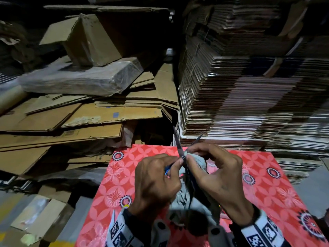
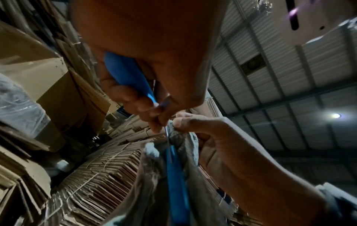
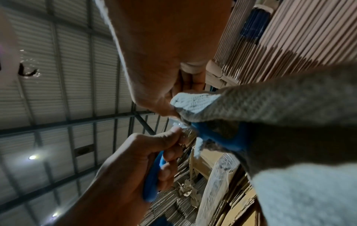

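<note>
A pair of scissors with blue handles is held above the red patterned board (image 1: 267, 184), its steel blades (image 1: 178, 143) spread apart and pointing away from me. My left hand (image 1: 175, 164) grips one blue handle (image 2: 127, 71), fingers curled round it. The other blue handle (image 2: 175, 175) hangs down inside a grey knitted cloth (image 1: 197, 162). My right hand (image 1: 191, 154) pinches a fold of that cloth (image 3: 251, 107) against the scissors near the pivot. The rest of the cloth drapes down between my wrists.
A tall stack of flattened cartons (image 1: 240, 104) rises just beyond the board on the right. Loose cardboard sheets (image 1: 71, 118), a plastic-wrapped bundle (image 1: 80, 77) and an open box (image 1: 92, 41) pile up on the left. More boxes (image 1: 41, 220) lie at the lower left.
</note>
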`<state>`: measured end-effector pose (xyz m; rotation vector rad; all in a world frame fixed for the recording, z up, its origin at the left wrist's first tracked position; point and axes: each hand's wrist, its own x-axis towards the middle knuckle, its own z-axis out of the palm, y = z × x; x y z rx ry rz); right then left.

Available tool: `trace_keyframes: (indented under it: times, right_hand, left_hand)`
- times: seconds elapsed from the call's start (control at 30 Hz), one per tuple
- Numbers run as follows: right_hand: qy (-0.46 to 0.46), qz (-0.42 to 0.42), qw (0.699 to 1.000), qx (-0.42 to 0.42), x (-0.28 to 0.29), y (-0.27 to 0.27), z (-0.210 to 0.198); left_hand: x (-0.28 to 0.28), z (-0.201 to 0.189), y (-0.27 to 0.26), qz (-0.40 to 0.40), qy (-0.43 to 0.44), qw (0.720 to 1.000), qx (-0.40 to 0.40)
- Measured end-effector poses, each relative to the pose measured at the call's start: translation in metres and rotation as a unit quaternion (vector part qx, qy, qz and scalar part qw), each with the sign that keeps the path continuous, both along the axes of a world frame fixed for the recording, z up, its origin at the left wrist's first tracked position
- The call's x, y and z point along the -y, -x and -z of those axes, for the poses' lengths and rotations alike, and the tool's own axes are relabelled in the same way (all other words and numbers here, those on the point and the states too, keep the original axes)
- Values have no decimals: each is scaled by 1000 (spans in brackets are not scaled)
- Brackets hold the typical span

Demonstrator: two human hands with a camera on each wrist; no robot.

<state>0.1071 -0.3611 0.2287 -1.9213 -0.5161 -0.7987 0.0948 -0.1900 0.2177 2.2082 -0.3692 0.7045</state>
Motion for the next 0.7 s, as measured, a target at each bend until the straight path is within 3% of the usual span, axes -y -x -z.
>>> trace_keyframes:
  times: [0.23, 0.47, 0.7]
  right_hand:
    - [-91, -10, 995, -36, -6, -2, -4]
    - [9, 8, 1000, -3, -6, 5, 13]
    - [-36, -18, 999, -30, 4, 1, -4]
  left_hand:
    - [-1, -2, 1, 2, -33, 999, 29]
    - [-5, 10, -1, -21, -9, 1000, 11]
    - [-5, 10, -3, -1, 48, 998, -29]
